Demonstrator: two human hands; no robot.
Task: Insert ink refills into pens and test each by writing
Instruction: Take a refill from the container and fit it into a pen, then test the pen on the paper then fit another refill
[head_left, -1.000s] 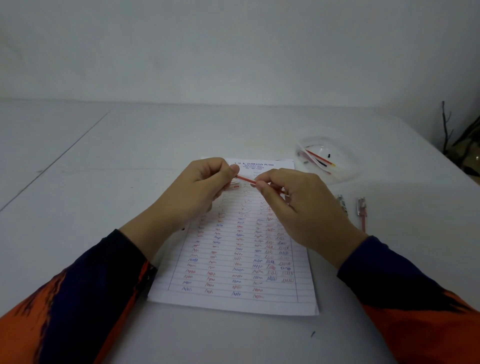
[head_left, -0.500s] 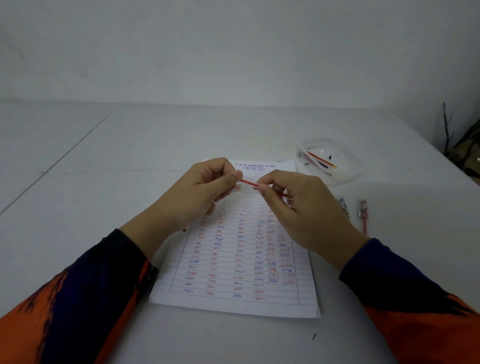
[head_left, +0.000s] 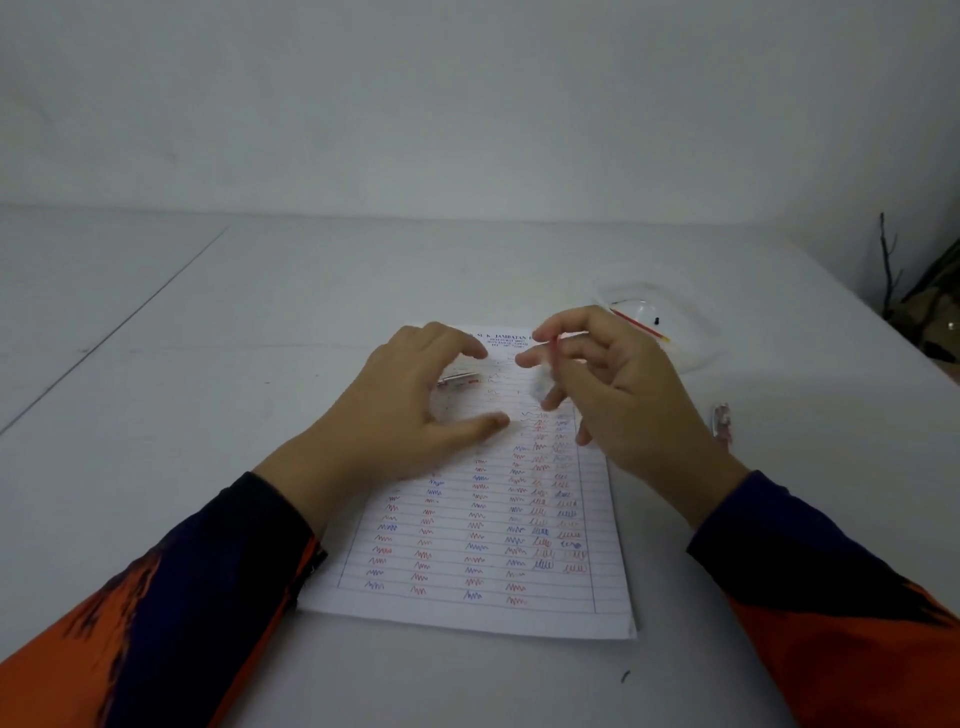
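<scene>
My left hand (head_left: 410, 410) hovers over the lined paper (head_left: 483, 545) with fingers spread and nothing in it. A clear pen barrel (head_left: 458, 378) lies on the paper under its fingers. My right hand (head_left: 618, 395) is raised above the sheet's upper right part. A thin red refill (head_left: 557, 347) is pinched between its thumb and forefinger; it is blurred and mostly hidden by the fingers. The sheet carries several rows of red and blue test scribbles.
A clear plastic bowl (head_left: 698, 332) with loose refills stands at the right behind my right hand. Another pen (head_left: 722, 422) lies on the white table (head_left: 208, 415) right of the paper. Dark twigs (head_left: 888, 265) stand past the table's far right edge.
My hands have come apart. The left hand let go and opened, and the pen barrel now lies on the paper. The right hand lifted up and right with the red refill.
</scene>
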